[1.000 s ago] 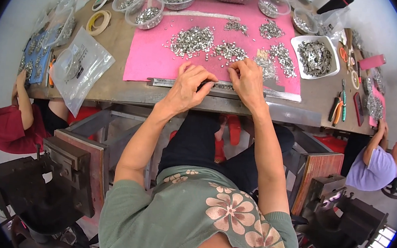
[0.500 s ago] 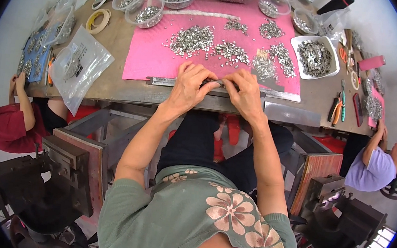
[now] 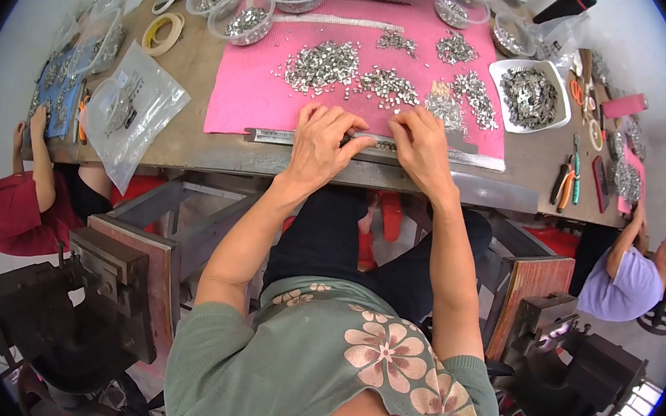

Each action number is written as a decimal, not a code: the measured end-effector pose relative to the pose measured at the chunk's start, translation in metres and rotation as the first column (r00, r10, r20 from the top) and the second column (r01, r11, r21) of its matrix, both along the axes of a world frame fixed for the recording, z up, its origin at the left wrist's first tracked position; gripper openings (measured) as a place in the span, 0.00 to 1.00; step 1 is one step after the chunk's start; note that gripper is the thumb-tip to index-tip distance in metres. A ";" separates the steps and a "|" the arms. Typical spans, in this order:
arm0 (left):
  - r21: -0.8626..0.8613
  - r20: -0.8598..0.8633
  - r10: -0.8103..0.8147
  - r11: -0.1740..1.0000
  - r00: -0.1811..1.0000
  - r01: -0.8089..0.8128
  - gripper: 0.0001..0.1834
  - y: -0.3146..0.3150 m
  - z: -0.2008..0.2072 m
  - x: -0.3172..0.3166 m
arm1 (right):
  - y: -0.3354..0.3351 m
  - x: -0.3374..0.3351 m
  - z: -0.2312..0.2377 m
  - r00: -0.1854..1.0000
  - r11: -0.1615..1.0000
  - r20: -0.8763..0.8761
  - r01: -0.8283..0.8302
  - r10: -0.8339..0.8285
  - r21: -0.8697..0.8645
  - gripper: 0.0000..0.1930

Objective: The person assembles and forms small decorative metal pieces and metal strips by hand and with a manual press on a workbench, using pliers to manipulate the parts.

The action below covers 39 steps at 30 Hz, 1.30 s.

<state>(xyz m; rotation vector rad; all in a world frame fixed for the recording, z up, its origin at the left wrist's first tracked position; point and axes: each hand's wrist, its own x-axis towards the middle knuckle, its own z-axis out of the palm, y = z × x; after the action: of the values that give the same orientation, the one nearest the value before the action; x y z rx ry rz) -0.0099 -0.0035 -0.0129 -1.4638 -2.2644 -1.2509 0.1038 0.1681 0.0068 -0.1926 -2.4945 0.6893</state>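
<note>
Along the front edge of a pink ribbed mat (image 3: 236,90) lies a long, narrow metal rail (image 3: 272,135). My left hand (image 3: 322,141) rests over its middle, thumb and fingers closed around a small dark piece that I cannot make out. To its right, my right hand (image 3: 425,151) holds its thumb and forefinger pinched just above the rail; whatever is between them is too small to tell. Small parts line the rail between the hands. Beyond them spread piles of tiny silvery metal parts (image 3: 321,67), with thin metal pins (image 3: 446,113) on the right.
A white tray (image 3: 563,110) of metal parts stands right of the mat, near pliers (image 3: 565,182). Clear plastic bowls (image 3: 239,37) of parts line the back. At left lie a plastic bag (image 3: 152,86) and a tape roll (image 3: 162,33). Other people sit at both sides.
My right hand has moved a little right and away from my left, uncovering part of the rail. The flat metal strip at the bench edge now reaches further left.
</note>
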 end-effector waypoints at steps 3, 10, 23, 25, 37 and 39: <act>-0.017 -0.032 0.020 1.000 0.999 -0.021 0.14 0.002 0.000 0.001 | 0.001 0.024 0.004 0.999 0.993 0.014 0.032 -0.030 -0.116 0.03; -0.028 0.006 0.066 0.997 0.998 -0.066 0.13 0.005 0.003 0.004 | -0.004 0.033 -0.005 0.996 0.995 -0.069 0.045 -0.052 -0.088 0.02; -0.084 -0.050 0.030 0.996 0.998 -0.034 0.05 0.027 0.005 -0.012 | 0.002 0.027 -0.006 0.994 0.995 -0.092 0.047 -0.055 -0.086 0.05; -0.080 -0.073 0.047 0.995 0.996 -0.053 0.06 0.033 0.004 -0.015 | 0.010 0.017 -0.006 0.991 0.994 -0.100 0.083 -0.090 -0.075 0.06; -0.137 -0.153 0.102 0.983 0.983 -0.123 0.07 0.050 0.002 -0.021 | 0.024 -0.004 -0.006 0.999 0.987 -0.009 0.050 -0.049 0.154 0.05; -0.136 -0.149 0.101 0.983 0.984 -0.121 0.07 0.050 0.001 -0.022 | 0.020 0.011 0.000 1.000 0.998 0.000 0.023 -0.023 0.052 0.04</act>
<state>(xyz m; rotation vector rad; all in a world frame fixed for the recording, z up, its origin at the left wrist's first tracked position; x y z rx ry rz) -0.0322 0.0470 -0.0116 -1.4002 -2.3471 -0.9385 0.1151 0.1877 0.0069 -0.2021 -2.5043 0.6139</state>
